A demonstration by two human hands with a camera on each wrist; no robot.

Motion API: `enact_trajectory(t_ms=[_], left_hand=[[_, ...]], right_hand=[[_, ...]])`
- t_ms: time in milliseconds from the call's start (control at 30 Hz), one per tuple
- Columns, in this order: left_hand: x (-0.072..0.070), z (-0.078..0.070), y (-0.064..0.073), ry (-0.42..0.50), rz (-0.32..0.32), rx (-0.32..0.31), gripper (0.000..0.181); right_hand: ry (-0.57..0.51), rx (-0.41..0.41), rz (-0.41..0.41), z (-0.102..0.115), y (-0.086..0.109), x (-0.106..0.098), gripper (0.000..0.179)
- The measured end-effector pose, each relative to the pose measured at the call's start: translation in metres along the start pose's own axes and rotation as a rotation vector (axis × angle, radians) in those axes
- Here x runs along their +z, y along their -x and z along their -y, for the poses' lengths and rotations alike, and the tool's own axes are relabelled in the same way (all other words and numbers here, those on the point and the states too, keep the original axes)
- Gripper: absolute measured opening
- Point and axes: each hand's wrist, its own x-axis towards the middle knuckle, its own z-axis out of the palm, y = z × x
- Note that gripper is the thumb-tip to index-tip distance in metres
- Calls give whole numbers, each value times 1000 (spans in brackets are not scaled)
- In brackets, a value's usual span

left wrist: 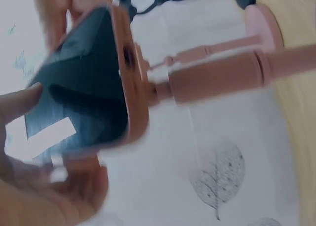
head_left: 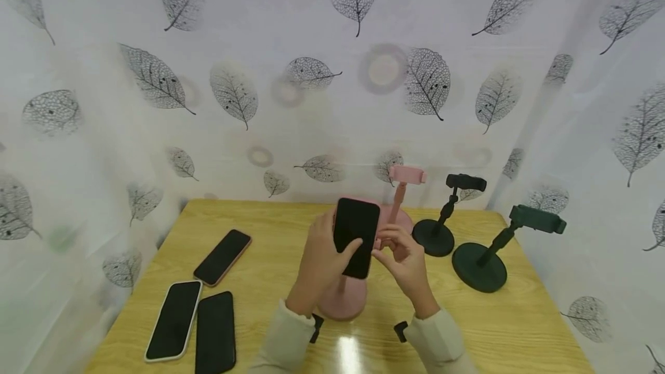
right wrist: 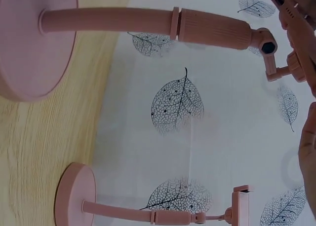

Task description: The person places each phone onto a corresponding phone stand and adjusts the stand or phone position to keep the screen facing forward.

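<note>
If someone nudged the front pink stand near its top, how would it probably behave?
The front pink stand might tip before sliding, since the phone sits high on a slender stem. Its broad, flat base should resist small nudges. The angled joint near the top would probably swivel under a firm push.

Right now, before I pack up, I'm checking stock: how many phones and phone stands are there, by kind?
Phones: 4 (held phone, pink-edged phone, white-edged phone, black phone)
Stands: 4 (front pink stand, rear pink stand, black stand, dark green stand)
Total: 8
</note>
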Motion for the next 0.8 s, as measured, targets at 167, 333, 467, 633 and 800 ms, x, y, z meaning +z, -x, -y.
enact_trajectory(t_ms=[167,333,467,633,800], left_hand=[[-12,21,-5,262,112,8,42],[-14,30,-7,380,121,-27,33],[-13,31,-7,411,100,-39,29],[-10,31,-6,410,75,-33,24],[-8,31,-7,404,59,-49,24]], right_hand=[[-43,138,-65,4,1,2,22],[-93,239,-173,5,0,7,24],[-106,251,-245,6,-2,12,25],[-107,239,-251,5,-4,12,25],[-101,224,-247,3,-4,12,24]])
